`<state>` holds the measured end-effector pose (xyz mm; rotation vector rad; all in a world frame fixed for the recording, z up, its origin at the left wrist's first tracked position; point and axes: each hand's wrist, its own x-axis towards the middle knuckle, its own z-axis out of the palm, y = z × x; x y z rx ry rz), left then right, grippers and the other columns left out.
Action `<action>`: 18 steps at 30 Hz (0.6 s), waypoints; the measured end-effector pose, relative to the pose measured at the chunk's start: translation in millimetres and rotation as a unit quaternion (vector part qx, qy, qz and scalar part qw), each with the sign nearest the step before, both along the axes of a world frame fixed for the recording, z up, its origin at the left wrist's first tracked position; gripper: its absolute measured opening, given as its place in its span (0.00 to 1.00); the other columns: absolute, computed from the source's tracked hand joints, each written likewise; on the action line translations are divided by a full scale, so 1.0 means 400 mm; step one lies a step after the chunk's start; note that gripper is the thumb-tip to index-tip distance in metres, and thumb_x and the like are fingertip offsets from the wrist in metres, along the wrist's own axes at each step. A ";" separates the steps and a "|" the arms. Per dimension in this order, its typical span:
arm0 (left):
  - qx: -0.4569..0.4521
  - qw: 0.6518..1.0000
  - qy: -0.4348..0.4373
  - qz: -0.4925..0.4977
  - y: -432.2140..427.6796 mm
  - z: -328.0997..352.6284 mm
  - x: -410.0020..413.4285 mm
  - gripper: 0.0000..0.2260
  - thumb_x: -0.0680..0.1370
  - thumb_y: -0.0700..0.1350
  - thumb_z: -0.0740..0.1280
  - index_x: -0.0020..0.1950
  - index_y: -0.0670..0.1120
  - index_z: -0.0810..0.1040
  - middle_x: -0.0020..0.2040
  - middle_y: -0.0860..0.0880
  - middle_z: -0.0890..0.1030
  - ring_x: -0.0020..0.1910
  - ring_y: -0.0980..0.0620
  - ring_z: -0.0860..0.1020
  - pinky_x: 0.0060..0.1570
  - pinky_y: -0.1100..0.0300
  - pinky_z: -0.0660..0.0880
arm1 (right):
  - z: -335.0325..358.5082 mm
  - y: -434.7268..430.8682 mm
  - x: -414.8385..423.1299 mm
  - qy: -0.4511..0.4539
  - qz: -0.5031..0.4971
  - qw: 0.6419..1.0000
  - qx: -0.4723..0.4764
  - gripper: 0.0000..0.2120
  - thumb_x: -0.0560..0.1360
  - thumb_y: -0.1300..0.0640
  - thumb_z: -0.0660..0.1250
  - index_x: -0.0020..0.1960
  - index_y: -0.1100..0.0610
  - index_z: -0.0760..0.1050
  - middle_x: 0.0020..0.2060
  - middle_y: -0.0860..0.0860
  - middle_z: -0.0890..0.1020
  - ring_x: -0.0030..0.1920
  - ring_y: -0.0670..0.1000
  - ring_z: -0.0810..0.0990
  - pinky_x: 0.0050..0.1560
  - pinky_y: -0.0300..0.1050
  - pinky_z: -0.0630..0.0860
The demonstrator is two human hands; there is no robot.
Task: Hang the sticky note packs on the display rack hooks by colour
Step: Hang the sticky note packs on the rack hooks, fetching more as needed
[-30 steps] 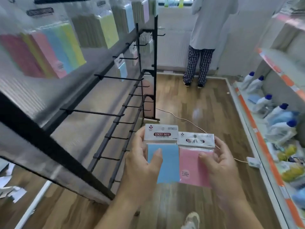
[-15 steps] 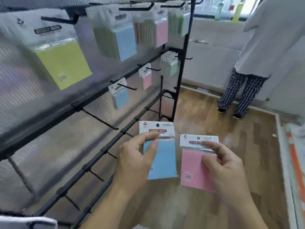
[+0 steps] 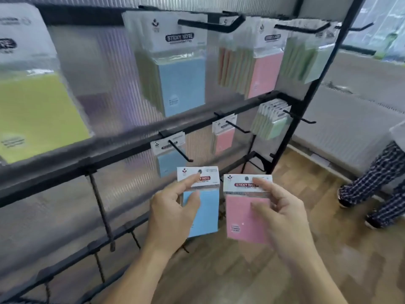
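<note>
My left hand (image 3: 173, 212) pinches a blue sticky note pack (image 3: 207, 212) by its left side, forefinger on the white header. Beside it, my right hand (image 3: 282, 218) pinches a pink sticky note pack (image 3: 240, 216). Both packs are upright, just below and in front of the black display rack (image 3: 135, 141). Directly above the blue pack, a small blue pack hangs on a hook (image 3: 180, 151). To its right a small pink pack hangs on another hook (image 3: 237, 126). Small green packs (image 3: 271, 121) fill the hook beyond.
The top rail carries large packs: yellow-green (image 3: 37, 115), blue (image 3: 182, 88), pink (image 3: 263, 73) and green (image 3: 306, 60). Bare hooks stick out of the lower rails (image 3: 103, 216). A person in checked trousers (image 3: 372, 185) stands at the right on the wooden floor.
The view has swung up and closer to the rack. Both hands have lifted their packs toward the middle rail's hooks and held them slightly further apart.
</note>
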<state>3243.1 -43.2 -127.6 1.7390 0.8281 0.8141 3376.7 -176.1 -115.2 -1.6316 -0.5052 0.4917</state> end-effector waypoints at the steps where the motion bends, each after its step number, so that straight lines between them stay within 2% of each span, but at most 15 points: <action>1: 0.000 1.000 -0.002 0.013 0.004 0.001 0.010 0.13 0.78 0.39 0.67 0.61 0.50 0.81 0.32 0.52 0.78 0.28 0.65 0.75 0.23 0.75 0.62 | -0.001 0.022 0.021 -0.004 0.013 1.000 -0.002 0.23 0.74 0.72 0.63 0.52 0.44 0.79 0.44 0.41 0.85 0.39 0.40 0.82 0.37 0.36 0.77; 2: 0.005 1.000 0.001 0.027 0.008 0.002 0.018 0.12 0.78 0.39 0.67 0.60 0.49 0.81 0.38 0.43 0.78 0.26 0.66 0.73 0.22 0.75 0.61 | -0.004 0.041 0.038 -0.002 0.025 1.000 -0.003 0.23 0.74 0.73 0.63 0.51 0.44 0.79 0.43 0.40 0.85 0.39 0.39 0.82 0.37 0.35 0.77; 3: 0.009 0.999 0.005 0.038 0.010 0.003 0.024 0.12 0.78 0.40 0.67 0.61 0.48 0.81 0.38 0.49 0.81 0.25 0.65 0.73 0.22 0.76 0.61 | -0.009 0.058 0.052 0.004 0.037 0.999 -0.004 0.23 0.74 0.73 0.63 0.51 0.45 0.79 0.42 0.40 0.85 0.38 0.39 0.82 0.37 0.34 0.76; 4: 0.010 0.999 0.008 0.050 0.013 0.003 0.030 0.12 0.78 0.41 0.67 0.61 0.48 0.81 0.46 0.51 0.79 0.27 0.63 0.75 0.23 0.76 0.62 | -0.013 0.072 0.063 0.011 0.050 0.999 -0.005 0.22 0.74 0.73 0.63 0.52 0.46 0.79 0.41 0.40 0.85 0.37 0.40 0.82 0.36 0.33 0.76; 5: 0.006 0.998 0.010 0.060 0.015 0.003 0.036 0.12 0.78 0.41 0.67 0.62 0.48 0.81 0.49 0.53 0.76 0.32 0.60 0.77 0.23 0.76 0.62 | -0.016 0.085 0.072 0.017 0.063 0.998 -0.007 0.22 0.75 0.73 0.63 0.52 0.47 0.79 0.41 0.41 0.86 0.37 0.41 0.82 0.35 0.33 0.76; 7: 0.002 0.997 0.018 0.080 0.018 0.003 0.047 0.13 0.79 0.40 0.66 0.62 0.48 0.80 0.46 0.57 0.71 0.43 0.58 0.74 0.25 0.76 0.64 | -0.024 0.109 0.091 0.027 0.082 0.996 -0.008 0.21 0.75 0.73 0.63 0.52 0.47 0.79 0.42 0.43 0.86 0.37 0.42 0.82 0.34 0.35 0.76; 10: 0.007 0.994 0.031 0.106 0.024 0.004 0.062 0.13 0.79 0.39 0.66 0.63 0.48 0.80 0.45 0.58 0.69 0.42 0.62 0.76 0.25 0.78 0.62 | -0.033 0.140 0.121 0.032 0.108 0.994 -0.013 0.22 0.75 0.72 0.63 0.52 0.46 0.80 0.43 0.45 0.86 0.37 0.44 0.83 0.32 0.40 0.76; 12: 0.008 0.992 0.037 0.122 0.027 0.002 0.072 0.14 0.79 0.39 0.66 0.63 0.48 0.80 0.44 0.59 0.68 0.38 0.57 0.75 0.24 0.77 0.61 | -0.037 0.158 0.143 0.034 0.123 0.992 -0.014 0.21 0.75 0.72 0.63 0.51 0.46 0.80 0.41 0.45 0.86 0.37 0.44 0.82 0.34 0.41 0.75; 15: 0.003 0.989 0.040 0.142 0.035 -0.003 0.092 0.13 0.79 0.40 0.66 0.62 0.51 0.80 0.48 0.54 0.77 0.49 0.57 0.71 0.27 0.78 0.64 | -0.039 0.181 0.177 0.030 0.138 0.990 -0.016 0.21 0.74 0.72 0.64 0.50 0.46 0.81 0.39 0.44 0.86 0.35 0.43 0.81 0.37 0.42 0.74; 16: 0.006 0.988 0.039 0.149 0.035 -0.004 0.098 0.13 0.79 0.40 0.66 0.62 0.52 0.79 0.48 0.55 0.78 0.50 0.58 0.72 0.28 0.78 0.64 | -0.039 0.186 0.189 0.030 0.144 0.989 -0.017 0.21 0.74 0.72 0.64 0.50 0.46 0.81 0.38 0.44 0.85 0.34 0.43 0.80 0.37 0.43 0.74; 17: 0.010 0.987 0.037 0.156 0.033 -0.004 0.105 0.13 0.79 0.39 0.66 0.61 0.52 0.79 0.48 0.59 0.76 0.49 0.59 0.72 0.27 0.78 0.63 | -0.039 0.191 0.200 0.032 0.151 0.988 -0.017 0.21 0.74 0.72 0.64 0.50 0.47 0.81 0.37 0.45 0.86 0.34 0.43 0.80 0.37 0.43 0.74; 18: 0.016 0.986 0.035 0.162 0.030 -0.004 0.110 0.14 0.79 0.38 0.66 0.61 0.53 0.79 0.47 0.63 0.73 0.40 0.58 0.78 0.26 0.77 0.62 | -0.040 0.195 0.213 0.033 0.158 0.987 -0.017 0.21 0.74 0.72 0.63 0.50 0.47 0.81 0.38 0.45 0.86 0.35 0.44 0.80 0.38 0.43 0.74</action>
